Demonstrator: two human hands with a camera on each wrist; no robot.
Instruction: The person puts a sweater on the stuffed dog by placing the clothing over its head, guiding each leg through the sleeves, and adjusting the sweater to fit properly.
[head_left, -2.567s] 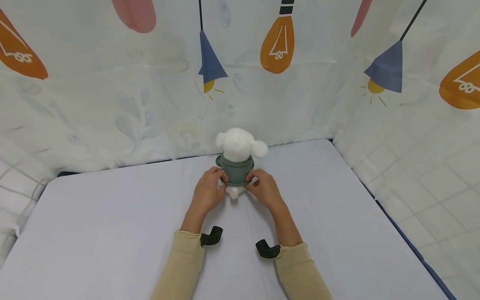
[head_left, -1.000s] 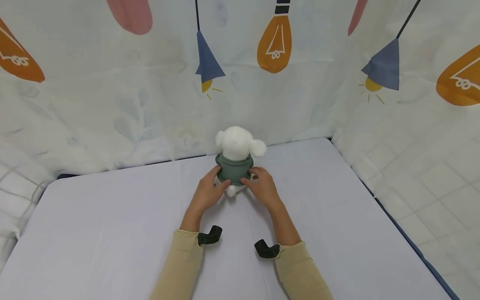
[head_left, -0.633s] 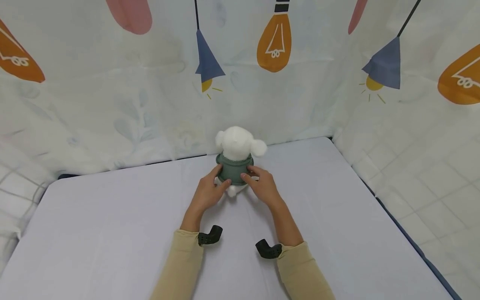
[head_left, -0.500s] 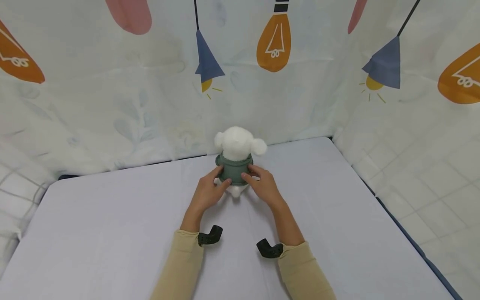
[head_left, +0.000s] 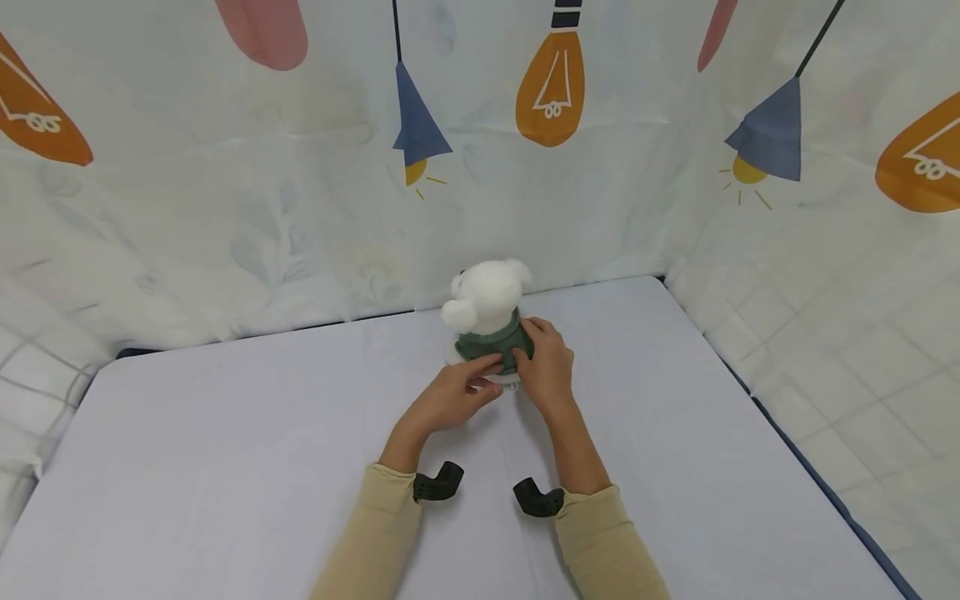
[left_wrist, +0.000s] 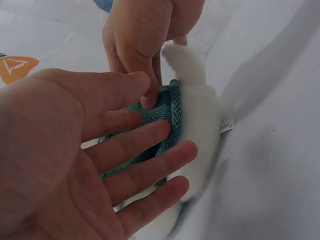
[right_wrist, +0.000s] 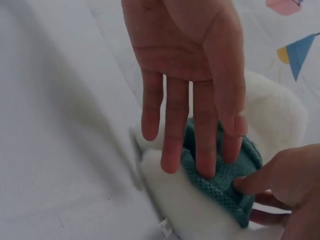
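A white plush toy with round floppy ears and a knitted green sweater sits near the back of the table, its back towards me and its head turned left. My right hand holds it at the right side; the thumb presses the sweater and the fingers reach around the edge. My left hand has its fingers stretched out, fingertips at the sweater's lower hem. In the left wrist view, a small white tag sticks out of the toy's white fur. The toy's front is hidden.
A white cloth covers the table. Close behind the toy hangs a pale curtain printed with lamps and bulbs, and it continues along both sides. A black wrist mount sits on the left sleeve, another mount on the right.
The toy has turned from facing straight away to facing left and shifted slightly right. My left hand has released its side and moved right; my right hand has shifted up and right with the toy.
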